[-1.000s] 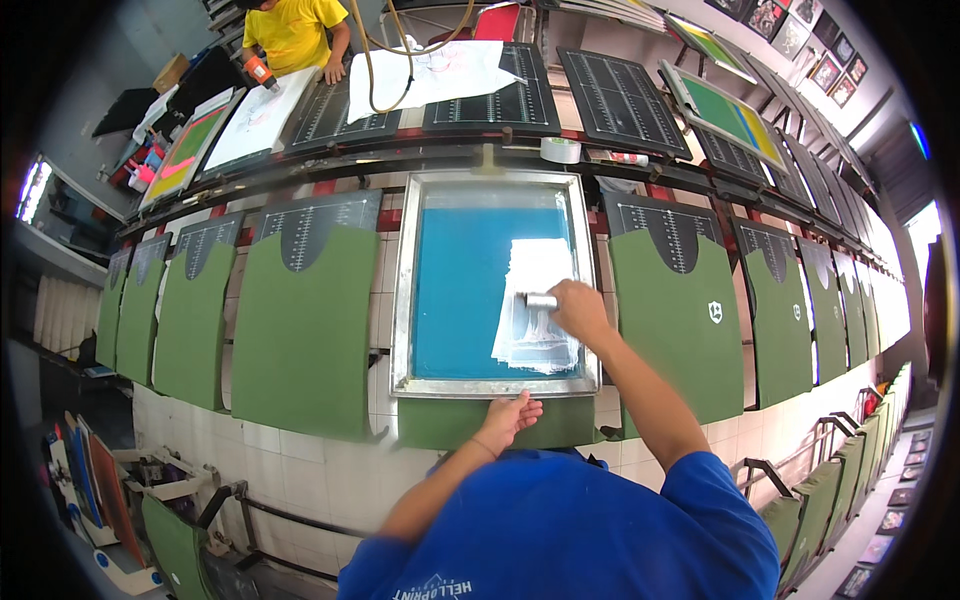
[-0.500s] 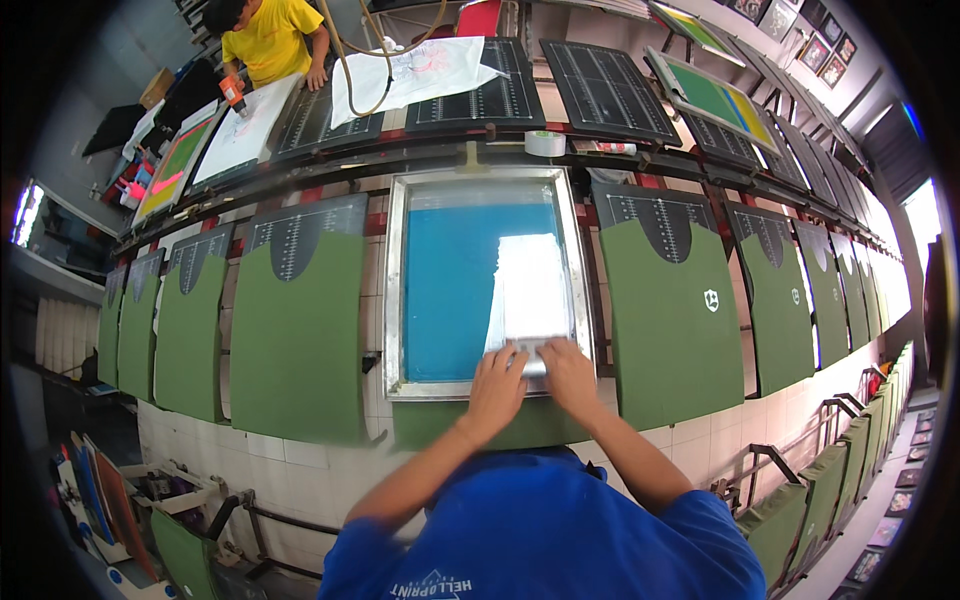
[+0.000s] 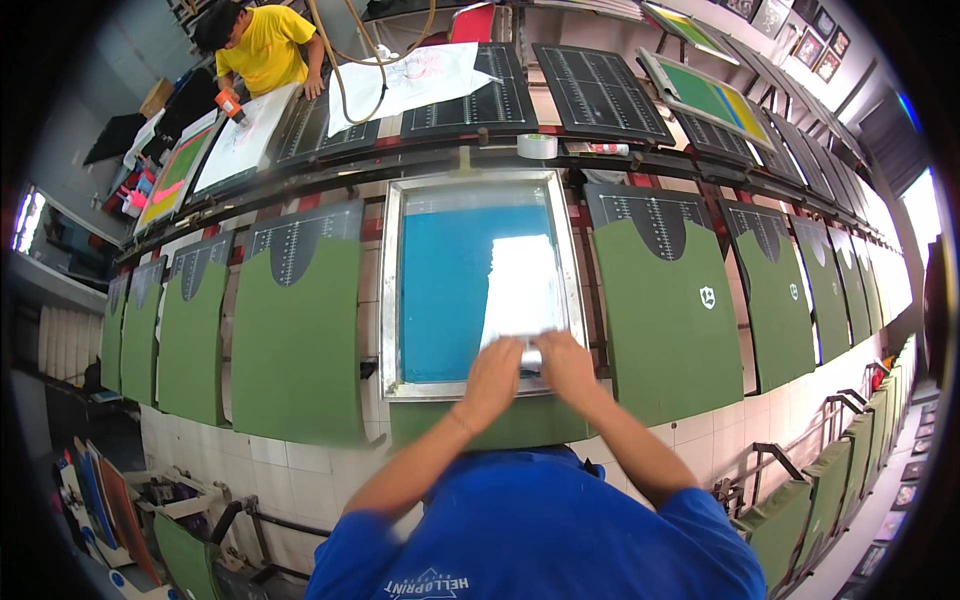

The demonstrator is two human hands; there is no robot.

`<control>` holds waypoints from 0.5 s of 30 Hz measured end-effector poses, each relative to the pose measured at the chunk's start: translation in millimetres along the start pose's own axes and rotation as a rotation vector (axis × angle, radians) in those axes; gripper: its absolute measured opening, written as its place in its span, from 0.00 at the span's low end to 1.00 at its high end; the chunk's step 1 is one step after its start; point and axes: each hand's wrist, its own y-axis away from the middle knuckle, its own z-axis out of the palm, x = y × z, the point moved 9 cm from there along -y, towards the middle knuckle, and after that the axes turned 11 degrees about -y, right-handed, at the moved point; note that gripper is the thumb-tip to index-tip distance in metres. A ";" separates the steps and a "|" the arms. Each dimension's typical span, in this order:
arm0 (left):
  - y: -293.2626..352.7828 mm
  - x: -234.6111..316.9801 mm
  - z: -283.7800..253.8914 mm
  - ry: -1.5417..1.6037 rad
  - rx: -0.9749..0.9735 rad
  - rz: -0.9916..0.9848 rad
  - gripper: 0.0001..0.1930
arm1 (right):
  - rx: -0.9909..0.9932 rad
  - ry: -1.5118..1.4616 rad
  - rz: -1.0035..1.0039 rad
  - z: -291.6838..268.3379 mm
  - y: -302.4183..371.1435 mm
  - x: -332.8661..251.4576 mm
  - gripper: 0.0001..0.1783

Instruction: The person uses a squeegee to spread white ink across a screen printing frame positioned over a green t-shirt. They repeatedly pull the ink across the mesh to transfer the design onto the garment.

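Both hands were at the near end of a metal-framed printing screen [image 3: 480, 190] that lay flat on the long bench [image 3: 330, 470] over a green shirt panel [image 3: 500, 425]. The left hand [image 3: 493, 372] and the right hand [image 3: 563, 362] were each clenched around a squeegee [image 3: 530, 352], side by side and touching it, with only a pale strip of the tool showing between them. The squeegee sat at the near edge of the blue mesh [image 3: 445, 290], at the foot of a white ink patch [image 3: 522, 285].

To do this stroke well, I would judge that the pressure should be even across both hands, with the blade held square to the frame, so the ink lays down without streaks. The frame should not shift on the panel.

More green panels [image 3: 295, 340] lined the bench on either side. A roll of tape [image 3: 537, 146] rested beyond the frame, and another person in a yellow shirt [image 3: 262, 50] worked at the far bench.
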 end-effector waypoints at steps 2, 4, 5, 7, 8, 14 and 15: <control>27.7 13.3 4.2 0.030 -0.023 -0.026 0.19 | 0.041 -0.025 -0.014 5.6 33.3 -10.2 0.20; 40.1 17.0 9.5 0.052 0.012 -0.041 0.19 | 0.125 -0.013 -0.060 4.6 43.5 -20.8 0.15; 36.7 13.7 12.6 0.053 0.016 -0.049 0.20 | 0.127 -0.027 -0.064 4.7 37.5 -16.9 0.15; 6.3 -8.3 25.9 0.006 0.071 -0.003 0.19 | 0.162 -0.001 -0.089 6.4 5.6 3.4 0.16; -17.1 -22.1 29.4 0.017 0.080 -0.013 0.17 | 0.191 0.025 -0.075 11.1 -18.4 23.4 0.15; -124.4 -74.4 17.5 -0.046 0.066 -0.063 0.09 | -0.041 0.119 0.092 -9.0 -139.2 48.7 0.14; -119.6 -67.2 10.8 -0.040 0.091 -0.044 0.11 | 0.005 0.109 0.052 -15.3 -134.1 42.4 0.12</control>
